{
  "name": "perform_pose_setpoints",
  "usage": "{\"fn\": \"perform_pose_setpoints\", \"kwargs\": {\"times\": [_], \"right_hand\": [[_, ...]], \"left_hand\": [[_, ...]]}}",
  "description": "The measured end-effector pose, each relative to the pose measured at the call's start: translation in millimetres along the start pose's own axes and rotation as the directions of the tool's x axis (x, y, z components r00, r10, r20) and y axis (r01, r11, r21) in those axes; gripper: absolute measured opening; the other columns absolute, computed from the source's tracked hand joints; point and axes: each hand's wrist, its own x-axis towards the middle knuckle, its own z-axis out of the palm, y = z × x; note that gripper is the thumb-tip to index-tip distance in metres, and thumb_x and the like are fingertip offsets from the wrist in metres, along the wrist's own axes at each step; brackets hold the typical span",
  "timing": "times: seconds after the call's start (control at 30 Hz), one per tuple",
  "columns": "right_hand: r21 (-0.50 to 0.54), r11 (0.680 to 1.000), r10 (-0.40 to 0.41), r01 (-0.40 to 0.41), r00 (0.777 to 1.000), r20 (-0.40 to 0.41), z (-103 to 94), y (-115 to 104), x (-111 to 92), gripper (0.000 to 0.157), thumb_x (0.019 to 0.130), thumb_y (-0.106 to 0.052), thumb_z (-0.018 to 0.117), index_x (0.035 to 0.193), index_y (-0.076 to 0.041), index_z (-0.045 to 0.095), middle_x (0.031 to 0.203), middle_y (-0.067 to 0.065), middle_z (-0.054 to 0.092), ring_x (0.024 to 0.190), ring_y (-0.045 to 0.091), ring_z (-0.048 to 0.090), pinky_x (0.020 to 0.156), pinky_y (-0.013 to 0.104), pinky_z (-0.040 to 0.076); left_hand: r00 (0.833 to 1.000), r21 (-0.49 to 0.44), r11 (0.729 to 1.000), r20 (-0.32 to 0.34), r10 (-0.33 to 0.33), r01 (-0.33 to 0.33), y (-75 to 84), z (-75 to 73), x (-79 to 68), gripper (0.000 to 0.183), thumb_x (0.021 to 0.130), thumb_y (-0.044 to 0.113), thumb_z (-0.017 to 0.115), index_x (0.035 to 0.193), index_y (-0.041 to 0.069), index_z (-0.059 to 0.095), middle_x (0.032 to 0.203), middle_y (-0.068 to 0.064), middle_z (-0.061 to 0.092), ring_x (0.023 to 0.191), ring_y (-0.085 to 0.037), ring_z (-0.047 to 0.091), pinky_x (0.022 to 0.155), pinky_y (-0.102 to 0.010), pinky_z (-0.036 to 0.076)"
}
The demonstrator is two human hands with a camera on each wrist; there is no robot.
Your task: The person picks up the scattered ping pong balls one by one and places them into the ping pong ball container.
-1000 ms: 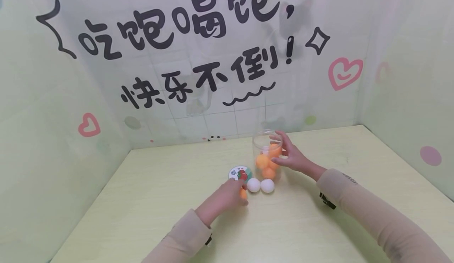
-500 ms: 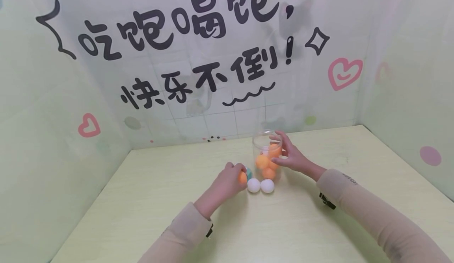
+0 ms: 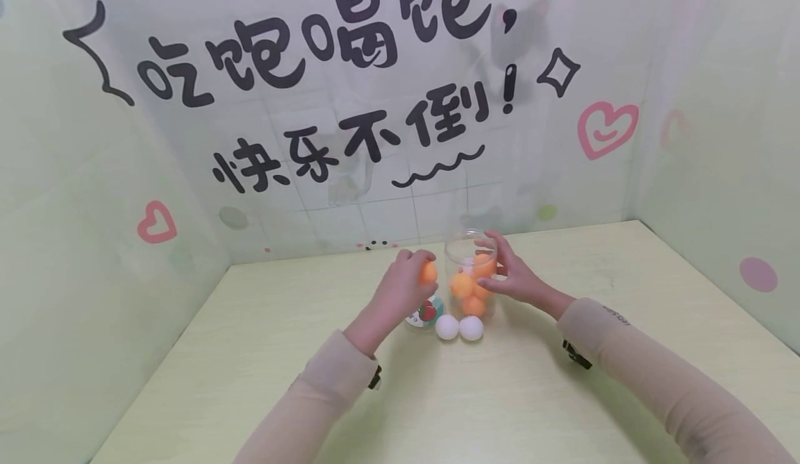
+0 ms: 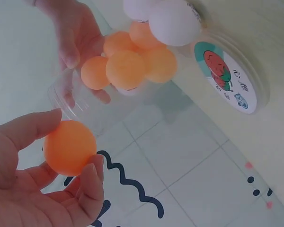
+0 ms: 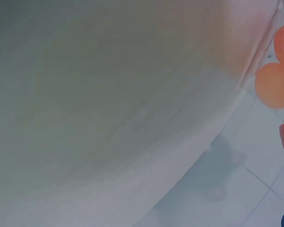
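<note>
My left hand (image 3: pixel 400 287) pinches an orange ping-pong ball (image 4: pixel 70 147) between thumb and fingertips, raised to the left of a clear plastic jar (image 3: pixel 454 264). The jar stands upright and uncovered, with several orange balls (image 3: pixel 462 285) and at least one white ball inside. My right hand (image 3: pixel 515 280) grips the jar's right side, fingers around the back. Two white balls (image 3: pixel 471 328) sit side by side on the table in front of the jar. Below my left hand lies a round lid (image 4: pixel 227 78) with a strawberry picture, partly hidden in the head view.
The pale wooden table (image 3: pixel 250 367) reaches back to a printed curtain (image 3: pixel 375 193) with black lettering. More curtain hangs at the left and right sides. In the right wrist view, the jar and a fingertip show only at the right edge.
My left hand has lifted the orange ball from the table near the lid, up and away from me to near the jar's rim level. The right hand and jar have stayed still.
</note>
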Motion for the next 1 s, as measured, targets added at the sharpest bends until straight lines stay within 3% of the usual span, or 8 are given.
{"fn": "perform_pose_setpoints", "kwargs": {"times": [0.2,0.47,0.7,1.0], "right_hand": [[-0.008,1.000,-0.005,0.005,1.000,0.002,-1.6,-1.2,-0.9,0.081,0.079,0.003,0.065,0.140,-0.003,0.012,0.139,0.031,0.029,0.125,0.045,0.034,0.095,0.058,0.035],[-0.001,1.000,-0.009,0.009,1.000,0.009,-2.3,-0.6,-1.2,0.082,0.079,0.003,0.064,0.141,-0.004,0.011,0.139,0.031,0.029,0.125,0.045,0.034,0.095,0.058,0.035],[-0.003,1.000,-0.018,0.018,1.000,0.000,-1.4,-0.7,-0.6,0.081,0.078,0.005,0.064,0.141,-0.004,0.013,0.139,0.030,0.030,0.124,0.045,0.035,0.095,0.056,0.036],[-0.018,1.000,-0.021,0.021,1.000,-0.004,-0.3,0.1,-0.9,0.081,0.078,0.004,0.064,0.140,-0.006,0.013,0.139,0.031,0.031,0.123,0.045,0.036,0.093,0.054,0.038]], "left_hand": [[0.996,-0.043,0.999,-0.091,0.022,-0.026,8.8,-4.4,14.9,0.042,0.081,0.008,0.065,0.122,0.009,0.054,0.113,-0.017,0.051,0.089,-0.027,0.053,0.074,-0.035,0.048],[0.988,-0.079,0.996,-0.149,0.027,-0.039,19.7,-6.1,29.3,0.043,0.082,0.009,0.064,0.123,0.008,0.053,0.116,-0.015,0.050,0.093,-0.025,0.053,0.079,-0.034,0.049],[0.986,-0.124,0.990,-0.158,0.044,-0.064,25.0,-3.0,39.0,0.043,0.082,0.006,0.064,0.123,0.007,0.054,0.118,-0.017,0.048,0.099,-0.026,0.052,0.085,-0.035,0.047],[0.990,-0.139,0.986,-0.117,0.074,-0.090,30.2,2.8,47.0,0.049,0.083,0.008,0.064,0.130,0.007,0.049,0.120,-0.019,0.048,0.102,-0.028,0.052,0.088,-0.036,0.046]]}}
